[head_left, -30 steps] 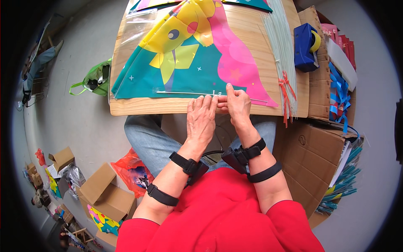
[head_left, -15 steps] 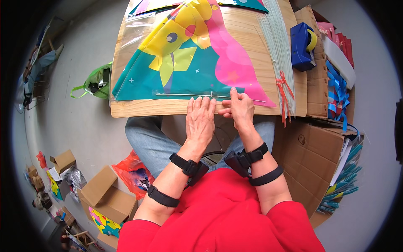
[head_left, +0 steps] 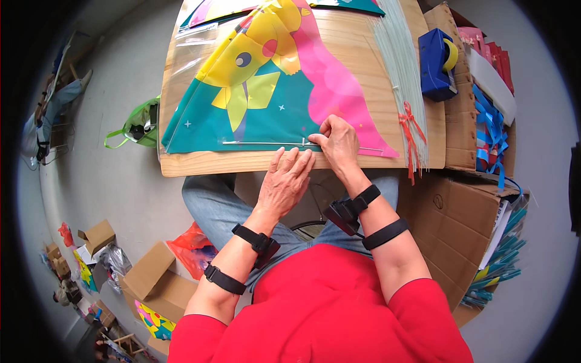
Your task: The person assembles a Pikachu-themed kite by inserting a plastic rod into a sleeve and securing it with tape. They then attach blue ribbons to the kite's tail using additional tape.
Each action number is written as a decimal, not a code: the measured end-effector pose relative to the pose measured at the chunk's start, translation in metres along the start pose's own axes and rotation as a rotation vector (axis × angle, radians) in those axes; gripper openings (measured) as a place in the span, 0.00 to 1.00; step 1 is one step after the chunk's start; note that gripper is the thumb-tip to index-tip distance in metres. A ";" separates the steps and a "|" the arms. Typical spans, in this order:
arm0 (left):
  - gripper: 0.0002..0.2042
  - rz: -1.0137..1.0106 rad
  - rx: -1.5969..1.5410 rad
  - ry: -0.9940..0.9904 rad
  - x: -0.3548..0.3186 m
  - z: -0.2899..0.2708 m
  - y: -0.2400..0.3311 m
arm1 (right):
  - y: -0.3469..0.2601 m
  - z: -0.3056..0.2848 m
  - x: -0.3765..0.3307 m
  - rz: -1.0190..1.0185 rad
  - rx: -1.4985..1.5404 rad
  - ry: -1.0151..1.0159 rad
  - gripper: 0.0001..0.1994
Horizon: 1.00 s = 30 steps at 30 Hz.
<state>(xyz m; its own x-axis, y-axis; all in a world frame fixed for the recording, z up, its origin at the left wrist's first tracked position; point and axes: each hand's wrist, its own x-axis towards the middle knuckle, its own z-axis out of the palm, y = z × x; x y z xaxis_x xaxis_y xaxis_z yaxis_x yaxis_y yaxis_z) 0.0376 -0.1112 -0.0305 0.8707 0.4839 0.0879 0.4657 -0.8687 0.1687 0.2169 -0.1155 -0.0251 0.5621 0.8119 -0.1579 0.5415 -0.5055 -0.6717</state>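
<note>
A triangular plastic kite sheet [head_left: 275, 115], teal and pink with a yellow cartoon figure, lies at the table's front. Along its lower edge runs a thin white rod [head_left: 260, 143] with a small cross-shaped connector [head_left: 304, 143]. My right hand [head_left: 339, 142] is closed, thumb and forefinger together beside the connector and over part of the rod. What sits between those fingertips is hidden. Fingers extended and slightly apart, my left hand [head_left: 285, 184] rests at the table's front edge, just below the rod, holding nothing.
On the wooden table [head_left: 212, 162], a bundle of thin white rods [head_left: 396, 66] tied with red string lies right of the kite. A blue tape dispenser [head_left: 437, 66] stands beside it. Cardboard boxes [head_left: 451, 224] stand at the right; a green bag [head_left: 138, 126] is left of the table.
My right hand has moved up and slightly left, its thumb and forefinger coming together near the connector. My left hand has drawn back a little from the rod toward me.
</note>
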 end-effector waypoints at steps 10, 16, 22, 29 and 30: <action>0.26 -0.209 0.058 0.048 0.025 -0.005 0.039 | 0.016 0.000 0.010 0.012 0.172 0.003 0.14; 0.24 -0.248 0.083 -0.008 0.021 -0.020 0.029 | 0.033 -0.153 0.050 0.035 0.528 0.660 0.07; 0.27 -0.220 0.103 0.011 0.029 -0.014 0.038 | 0.155 -0.266 0.144 0.496 0.502 0.269 0.14; 0.31 -0.237 0.042 -0.029 0.028 -0.023 0.040 | 0.160 -0.270 0.169 0.673 0.627 0.105 0.10; 0.32 -0.242 0.035 -0.034 0.028 -0.024 0.040 | 0.160 -0.270 0.172 0.674 0.621 0.087 0.10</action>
<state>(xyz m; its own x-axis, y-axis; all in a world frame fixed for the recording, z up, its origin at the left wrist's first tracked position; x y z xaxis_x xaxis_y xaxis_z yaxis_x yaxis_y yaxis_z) 0.0773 -0.1297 0.0023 0.7377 0.6749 0.0155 0.6660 -0.7313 0.1471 0.5687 -0.1357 0.0358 0.6955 0.3645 -0.6192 -0.3365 -0.5961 -0.7290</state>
